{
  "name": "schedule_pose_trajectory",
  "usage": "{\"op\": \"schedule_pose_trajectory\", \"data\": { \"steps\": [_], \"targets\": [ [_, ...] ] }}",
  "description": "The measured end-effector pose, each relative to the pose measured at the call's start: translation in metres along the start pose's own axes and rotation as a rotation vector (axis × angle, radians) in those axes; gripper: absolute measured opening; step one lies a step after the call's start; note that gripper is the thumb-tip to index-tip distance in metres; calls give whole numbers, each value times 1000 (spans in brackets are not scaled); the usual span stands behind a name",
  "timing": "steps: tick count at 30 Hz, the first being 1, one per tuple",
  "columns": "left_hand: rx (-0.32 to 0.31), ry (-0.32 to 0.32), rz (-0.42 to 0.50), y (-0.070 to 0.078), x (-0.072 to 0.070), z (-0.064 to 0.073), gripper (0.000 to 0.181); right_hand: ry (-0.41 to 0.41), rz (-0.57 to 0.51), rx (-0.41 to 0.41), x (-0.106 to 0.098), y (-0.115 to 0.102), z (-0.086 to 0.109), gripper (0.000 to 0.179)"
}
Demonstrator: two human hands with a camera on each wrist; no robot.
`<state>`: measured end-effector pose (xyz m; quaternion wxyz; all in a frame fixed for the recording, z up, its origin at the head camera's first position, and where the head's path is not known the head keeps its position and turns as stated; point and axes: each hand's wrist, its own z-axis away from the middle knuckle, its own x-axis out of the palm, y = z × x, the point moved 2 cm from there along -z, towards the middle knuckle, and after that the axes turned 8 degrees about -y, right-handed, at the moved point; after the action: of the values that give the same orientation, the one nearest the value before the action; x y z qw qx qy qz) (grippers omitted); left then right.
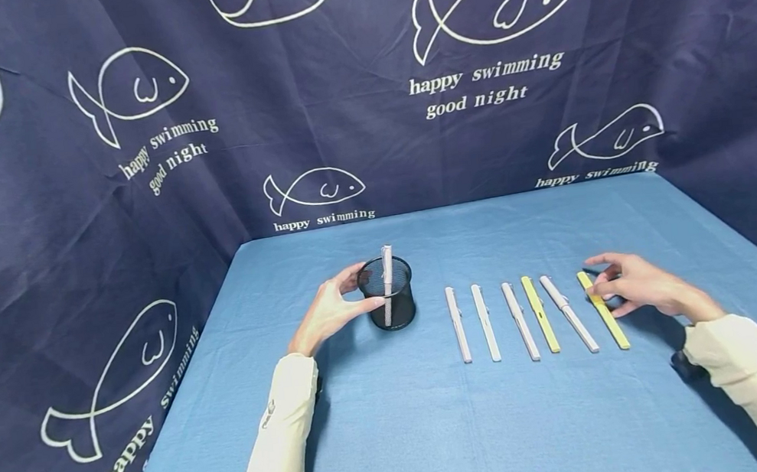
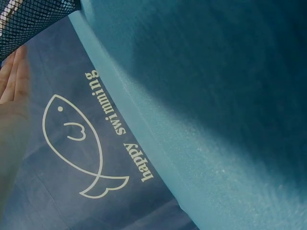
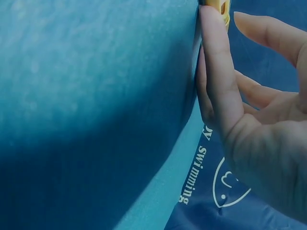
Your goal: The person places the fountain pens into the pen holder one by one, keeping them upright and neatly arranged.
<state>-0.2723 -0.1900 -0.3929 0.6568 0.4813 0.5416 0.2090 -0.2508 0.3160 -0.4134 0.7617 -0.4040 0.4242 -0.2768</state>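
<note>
In the head view my left hand [image 1: 331,308] holds a black mesh pen holder [image 1: 403,310], thumb in front and fingers behind. One pale pen [image 1: 387,266] stands tilted inside it. The left wrist view shows the holder's mesh [image 2: 33,28] beside the fingers [image 2: 19,79]. At the right end of a row of pens, my right hand [image 1: 640,287] pinches the upper part of a yellow pen [image 1: 613,327], whose lower end lies along the cloth. In the right wrist view that yellow pen [image 3: 223,6] shows between two fingertips, partly hidden.
Left of the right hand lie a pale pink pen [image 1: 570,316], another yellow pen [image 1: 541,315], a second pinkish pen [image 1: 521,321], a whitish-green pen [image 1: 487,324] and a pale lilac pen [image 1: 460,327]. Dark blue fish-print curtains [image 1: 366,114] border the blue tablecloth [image 1: 440,429].
</note>
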Motion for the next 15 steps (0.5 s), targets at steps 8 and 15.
{"op": "schedule_pose_trajectory", "data": {
  "steps": [8,15],
  "targets": [
    [10,-2,-4,0,0,0,82,-1,56,2,1,1,-4,69],
    [11,1,-4,-1,0,0,81,-14,81,12,1,3,-6,65]
  ]
}}
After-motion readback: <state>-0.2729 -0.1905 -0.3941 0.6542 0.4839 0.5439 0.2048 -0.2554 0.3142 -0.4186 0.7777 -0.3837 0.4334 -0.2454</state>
